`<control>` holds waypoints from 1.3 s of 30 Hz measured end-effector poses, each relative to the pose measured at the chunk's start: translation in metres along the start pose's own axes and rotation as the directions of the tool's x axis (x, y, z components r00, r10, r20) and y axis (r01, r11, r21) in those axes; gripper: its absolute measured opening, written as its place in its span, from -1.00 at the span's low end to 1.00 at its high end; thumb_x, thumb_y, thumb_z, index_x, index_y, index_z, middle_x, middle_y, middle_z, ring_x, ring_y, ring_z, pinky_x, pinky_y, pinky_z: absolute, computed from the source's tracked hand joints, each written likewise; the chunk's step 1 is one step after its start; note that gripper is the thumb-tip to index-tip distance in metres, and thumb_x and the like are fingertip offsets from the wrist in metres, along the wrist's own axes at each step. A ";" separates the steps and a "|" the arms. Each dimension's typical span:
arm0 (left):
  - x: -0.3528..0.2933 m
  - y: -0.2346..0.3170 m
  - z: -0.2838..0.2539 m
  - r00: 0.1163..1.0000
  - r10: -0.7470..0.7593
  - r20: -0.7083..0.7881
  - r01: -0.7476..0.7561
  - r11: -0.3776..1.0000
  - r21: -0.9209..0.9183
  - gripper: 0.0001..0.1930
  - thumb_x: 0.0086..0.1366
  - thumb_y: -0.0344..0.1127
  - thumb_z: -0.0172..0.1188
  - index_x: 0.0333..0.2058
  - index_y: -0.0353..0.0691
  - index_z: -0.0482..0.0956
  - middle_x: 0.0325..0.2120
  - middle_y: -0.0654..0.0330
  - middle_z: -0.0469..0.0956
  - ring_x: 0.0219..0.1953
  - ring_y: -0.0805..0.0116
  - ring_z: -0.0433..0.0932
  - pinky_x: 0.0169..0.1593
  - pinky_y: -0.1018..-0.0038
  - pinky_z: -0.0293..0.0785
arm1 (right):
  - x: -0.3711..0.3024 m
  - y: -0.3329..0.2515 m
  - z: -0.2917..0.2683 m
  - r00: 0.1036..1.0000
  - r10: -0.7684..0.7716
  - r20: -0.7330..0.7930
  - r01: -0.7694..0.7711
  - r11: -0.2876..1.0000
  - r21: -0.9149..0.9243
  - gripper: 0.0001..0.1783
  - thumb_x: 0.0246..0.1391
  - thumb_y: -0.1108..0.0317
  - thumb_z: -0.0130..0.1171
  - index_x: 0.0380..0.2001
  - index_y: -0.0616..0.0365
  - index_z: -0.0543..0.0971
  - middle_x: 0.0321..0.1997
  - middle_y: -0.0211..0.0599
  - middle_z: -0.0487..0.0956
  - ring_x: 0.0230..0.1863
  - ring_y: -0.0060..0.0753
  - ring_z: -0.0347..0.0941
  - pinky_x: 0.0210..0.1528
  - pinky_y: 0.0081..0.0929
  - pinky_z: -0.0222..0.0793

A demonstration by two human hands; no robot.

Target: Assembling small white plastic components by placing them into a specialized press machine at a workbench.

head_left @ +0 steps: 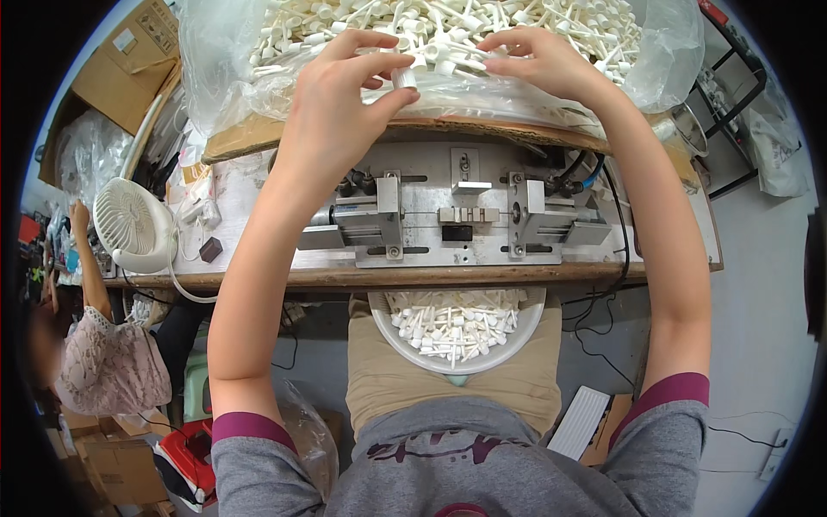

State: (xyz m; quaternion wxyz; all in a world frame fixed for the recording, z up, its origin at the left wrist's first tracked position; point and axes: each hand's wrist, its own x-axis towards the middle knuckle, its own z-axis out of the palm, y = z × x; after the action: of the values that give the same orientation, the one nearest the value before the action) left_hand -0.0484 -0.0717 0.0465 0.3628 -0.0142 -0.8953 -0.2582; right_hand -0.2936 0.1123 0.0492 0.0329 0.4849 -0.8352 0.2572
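Note:
My left hand is raised at the front of a large heap of white plastic cup-headed parts, each with a thin stem. Between its thumb and fingers is a white plastic part; the fingers hide some of it. My right hand reaches to the heap's near side, thumb and forefinger apart, the tips beside the loose parts. Below both hands a metal fixture with two facing clamp blocks stands on the bench, a small slotted block at its middle.
A white bowl of similar parts rests on my lap. Clear plastic sheeting and a cardboard edge border the heap. A white fan stands left; black cables hang right. Another person sits at far left.

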 end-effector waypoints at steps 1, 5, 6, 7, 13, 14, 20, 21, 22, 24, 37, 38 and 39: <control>-0.007 0.008 -0.003 0.998 0.063 -0.021 -0.063 0.998 0.008 -0.70 0.17 -0.34 0.45 -0.10 -0.19 0.76 0.00 0.17 0.61 -0.18 0.26 0.68 -0.07 0.35 0.62 | -0.005 0.001 -0.003 0.990 -0.124 -0.059 0.119 0.989 -0.089 -0.60 0.16 0.01 0.37 -0.02 -0.05 0.73 -0.02 -0.31 0.64 0.00 -0.26 0.57 0.04 -0.15 0.48; -0.060 0.043 0.004 0.982 0.185 0.032 -0.183 0.981 -0.065 -0.71 0.09 -0.42 0.46 -0.15 -0.21 0.74 -0.02 0.09 0.64 -0.08 0.17 0.67 -0.08 0.36 0.62 | -0.027 -0.003 -0.012 0.977 -0.206 -0.050 0.186 0.948 -0.260 -0.67 0.22 0.19 0.37 0.00 0.04 0.71 -0.02 -0.36 0.63 -0.09 -0.40 0.58 -0.05 -0.30 0.50; -0.077 0.050 0.009 0.975 0.217 0.054 -0.214 0.976 -0.047 -0.69 0.09 -0.43 0.45 -0.14 -0.22 0.72 -0.01 0.08 0.64 -0.07 0.14 0.67 -0.07 0.35 0.62 | -0.032 -0.005 -0.014 0.976 -0.184 -0.118 0.153 0.960 -0.233 -0.69 0.16 0.27 0.35 -0.04 0.12 0.68 -0.03 -0.24 0.63 -0.06 -0.26 0.57 0.03 -0.27 0.48; -0.093 0.055 0.014 0.971 0.218 0.093 -0.215 0.976 -0.043 -0.68 0.08 -0.45 0.44 -0.13 -0.26 0.71 0.01 0.06 0.63 -0.08 0.13 0.66 -0.07 0.33 0.62 | -0.036 -0.007 -0.015 0.971 -0.157 -0.181 0.120 0.972 -0.202 -0.70 0.11 0.36 0.33 -0.08 0.19 0.66 -0.05 -0.12 0.62 -0.04 -0.12 0.57 0.12 -0.24 0.46; -0.153 0.066 0.049 0.956 0.109 0.273 -0.141 0.985 0.101 -0.69 0.10 -0.44 0.36 -0.15 -0.37 0.70 0.07 0.02 0.64 -0.27 0.29 0.66 -0.19 0.37 0.57 | -0.050 -0.022 -0.012 0.883 -0.172 -0.437 0.186 0.983 -0.011 -0.75 0.14 0.36 0.33 -0.16 0.28 0.63 -0.15 -0.09 0.64 -0.14 -0.18 0.62 -0.14 -0.36 0.55; -0.154 0.065 0.053 0.954 0.116 0.278 -0.159 0.978 0.137 -0.70 0.10 -0.45 0.34 -0.15 -0.38 0.70 0.07 0.02 0.64 -0.30 0.31 0.66 -0.22 0.40 0.56 | -0.052 -0.024 -0.011 0.890 -0.130 -0.437 0.148 0.989 0.007 -0.74 0.14 0.36 0.34 -0.15 0.28 0.63 -0.16 -0.09 0.64 -0.18 -0.22 0.62 -0.17 -0.38 0.55; -0.140 0.061 0.066 0.943 0.067 0.325 -0.160 0.950 0.268 -0.70 0.10 -0.36 0.44 -0.16 -0.25 0.73 0.04 0.14 0.69 -0.42 0.31 0.68 -0.30 0.44 0.54 | -0.071 -0.034 -0.014 0.907 0.046 -0.418 -0.022 0.998 0.063 -0.63 0.12 0.30 0.38 -0.06 0.28 0.62 -0.26 -0.15 0.64 -0.29 -0.43 0.60 -0.28 -0.50 0.49; -0.138 0.060 0.066 0.946 0.056 0.319 -0.144 0.956 0.257 -0.71 0.10 -0.36 0.44 -0.17 -0.24 0.74 0.03 0.15 0.69 -0.44 0.30 0.68 -0.31 0.44 0.54 | -0.072 -0.035 -0.014 0.919 0.050 -0.392 -0.042 0.999 0.030 -0.61 0.12 0.29 0.39 -0.05 0.28 0.62 -0.27 -0.18 0.64 -0.30 -0.46 0.59 -0.29 -0.52 0.48; -0.136 0.060 0.066 0.941 0.043 0.337 -0.133 0.959 0.251 -0.72 0.09 -0.35 0.44 -0.17 -0.22 0.74 0.03 0.16 0.69 -0.46 0.28 0.68 -0.32 0.43 0.54 | -0.073 -0.037 -0.014 0.930 0.055 -0.364 -0.061 0.998 -0.004 -0.60 0.13 0.27 0.39 -0.03 0.28 0.61 -0.28 -0.20 0.64 -0.30 -0.49 0.59 -0.30 -0.54 0.47; -0.134 0.060 0.066 0.938 -0.007 0.347 -0.084 0.966 0.246 -0.73 0.09 -0.34 0.45 -0.18 -0.17 0.75 0.04 0.19 0.69 -0.50 0.25 0.67 -0.35 0.42 0.56 | -0.076 -0.041 -0.012 0.955 0.109 -0.275 -0.038 0.967 0.253 -0.60 0.14 0.26 0.40 -0.04 0.28 0.61 -0.26 -0.22 0.64 -0.32 -0.51 0.58 -0.33 -0.54 0.46; -0.124 0.064 0.060 0.924 -0.088 0.372 0.015 0.981 0.194 -0.74 0.09 -0.29 0.46 -0.20 -0.12 0.77 -0.02 0.19 0.71 -0.43 0.17 0.72 -0.34 0.35 0.63 | -0.138 -0.084 0.015 0.950 0.122 -0.286 0.090 0.771 0.630 -0.66 0.09 0.51 0.41 -0.05 0.26 0.64 -0.17 -0.32 0.63 -0.24 -0.58 0.58 -0.17 -0.64 0.50; -0.121 0.065 0.056 0.924 -0.076 0.375 0.003 0.982 0.190 -0.73 0.09 -0.27 0.46 -0.19 -0.12 0.77 -0.05 0.18 0.72 -0.44 0.19 0.71 -0.34 0.37 0.63 | -0.145 -0.088 0.021 0.940 0.115 -0.320 0.115 0.778 0.618 -0.66 -0.01 0.53 0.45 -0.11 0.18 0.67 -0.23 -0.34 0.62 -0.26 -0.55 0.61 -0.18 -0.65 0.53; -0.118 0.065 0.052 0.896 -0.094 0.434 0.008 0.981 0.196 -0.73 0.10 -0.26 0.47 -0.19 -0.13 0.77 -0.07 0.17 0.73 -0.46 0.21 0.71 -0.35 0.38 0.62 | -0.153 -0.089 0.023 0.926 0.021 -0.378 0.156 0.889 0.431 -0.66 -0.01 0.51 0.45 -0.11 0.19 0.67 -0.12 -0.31 0.63 -0.22 -0.53 0.62 -0.15 -0.60 0.56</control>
State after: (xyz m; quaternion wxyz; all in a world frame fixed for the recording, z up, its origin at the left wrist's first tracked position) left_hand 0.0190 0.0284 -0.0328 0.1436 -0.0143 -0.9746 -0.1715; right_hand -0.1346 0.1878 0.0182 0.0855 0.4507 -0.7127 0.5307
